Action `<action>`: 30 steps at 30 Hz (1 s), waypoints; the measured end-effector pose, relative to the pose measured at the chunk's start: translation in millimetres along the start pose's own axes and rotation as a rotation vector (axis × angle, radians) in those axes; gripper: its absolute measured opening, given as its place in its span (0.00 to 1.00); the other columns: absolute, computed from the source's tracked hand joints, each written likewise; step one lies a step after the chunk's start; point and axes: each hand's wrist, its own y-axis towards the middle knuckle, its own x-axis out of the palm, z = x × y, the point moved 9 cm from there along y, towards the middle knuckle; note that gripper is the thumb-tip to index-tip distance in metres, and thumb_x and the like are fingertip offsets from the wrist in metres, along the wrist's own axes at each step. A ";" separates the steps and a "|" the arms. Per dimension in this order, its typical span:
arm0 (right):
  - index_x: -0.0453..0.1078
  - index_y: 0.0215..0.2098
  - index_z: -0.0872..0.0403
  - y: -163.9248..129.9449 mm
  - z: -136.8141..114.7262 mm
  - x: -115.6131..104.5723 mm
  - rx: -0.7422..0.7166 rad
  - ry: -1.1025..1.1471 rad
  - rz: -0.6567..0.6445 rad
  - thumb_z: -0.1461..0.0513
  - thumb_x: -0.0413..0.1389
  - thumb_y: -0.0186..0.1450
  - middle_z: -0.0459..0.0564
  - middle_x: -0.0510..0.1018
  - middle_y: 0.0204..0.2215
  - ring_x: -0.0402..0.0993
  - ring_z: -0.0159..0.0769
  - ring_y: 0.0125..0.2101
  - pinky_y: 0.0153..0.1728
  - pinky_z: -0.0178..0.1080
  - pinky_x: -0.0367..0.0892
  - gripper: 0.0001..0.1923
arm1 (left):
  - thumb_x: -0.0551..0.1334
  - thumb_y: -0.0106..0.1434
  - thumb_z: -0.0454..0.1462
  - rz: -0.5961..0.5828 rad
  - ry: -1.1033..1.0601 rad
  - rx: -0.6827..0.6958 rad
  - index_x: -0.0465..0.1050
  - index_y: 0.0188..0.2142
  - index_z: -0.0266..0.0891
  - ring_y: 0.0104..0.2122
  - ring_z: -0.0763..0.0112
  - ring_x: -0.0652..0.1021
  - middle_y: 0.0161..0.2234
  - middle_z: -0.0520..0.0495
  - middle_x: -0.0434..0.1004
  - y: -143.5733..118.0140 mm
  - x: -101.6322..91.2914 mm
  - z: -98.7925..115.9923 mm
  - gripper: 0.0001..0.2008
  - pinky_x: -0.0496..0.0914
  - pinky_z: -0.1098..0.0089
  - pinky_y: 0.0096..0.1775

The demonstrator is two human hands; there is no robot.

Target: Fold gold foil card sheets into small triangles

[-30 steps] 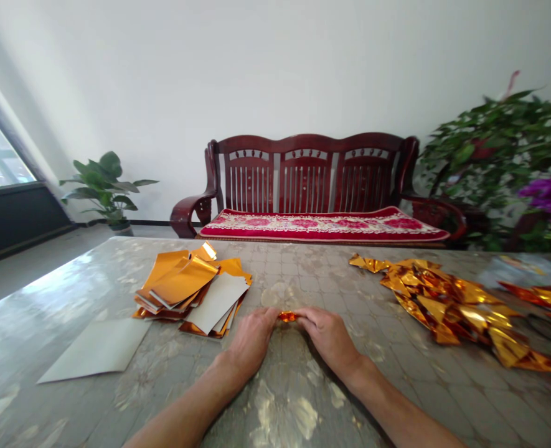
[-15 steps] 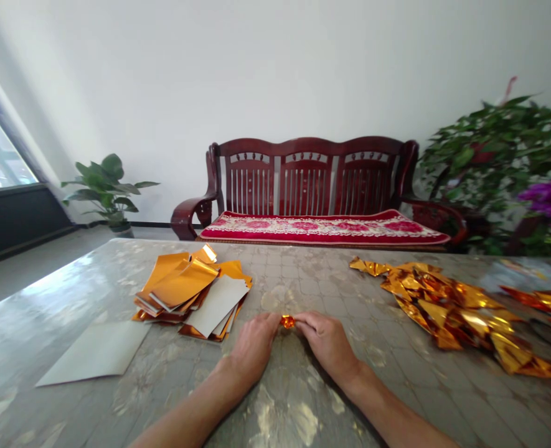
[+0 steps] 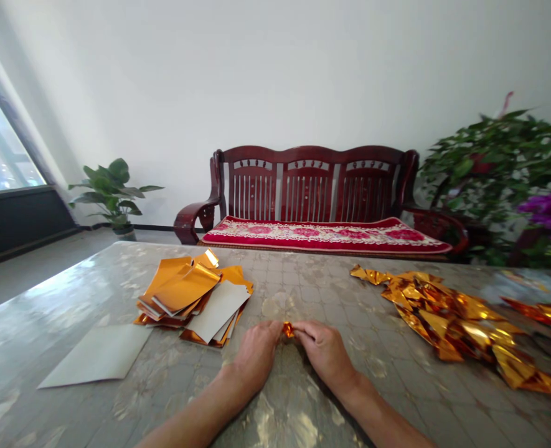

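Note:
A small crumpled piece of shiny orange-gold foil paper (image 3: 288, 330) is pinched between my two hands above the middle of the table. My left hand (image 3: 258, 350) grips its left end, fingers pressed together. On the other end, my right hand (image 3: 324, 350) closes with thumb and fingertips. The hands' backs hide much of the fingers, and only the piece's middle shows. Left of my hands lies a loose pile of gold foil sheets (image 3: 186, 286) with pale backs, one turned pale side up. Nearer me, a single pale sheet (image 3: 98, 354) lies flat.
On the right lies a heap of folded gold foil strips (image 3: 443, 311). Beyond it are a clear plastic bag (image 3: 527, 286) and a dark looped object (image 3: 550, 347). The patterned table (image 3: 303, 280) ends before a wooden bench (image 3: 307, 186). Plants (image 3: 114, 190) stand at both sides.
The view has tipped slightly, so everything sits a little lower. Both hands keep their hold on the foil, whose visible middle looks slightly narrower.

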 end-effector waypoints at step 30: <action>0.78 0.29 0.51 -5.0 -21.4 5.1 0.006 -0.128 0.061 0.68 0.51 0.61 0.49 0.82 0.27 0.78 0.36 0.29 0.31 0.34 0.67 0.14 | 0.46 0.69 0.31 -0.066 0.159 -0.050 0.68 0.42 0.37 0.40 0.61 0.80 0.39 0.40 0.79 -3.1 14.4 21.5 0.13 0.71 0.67 0.40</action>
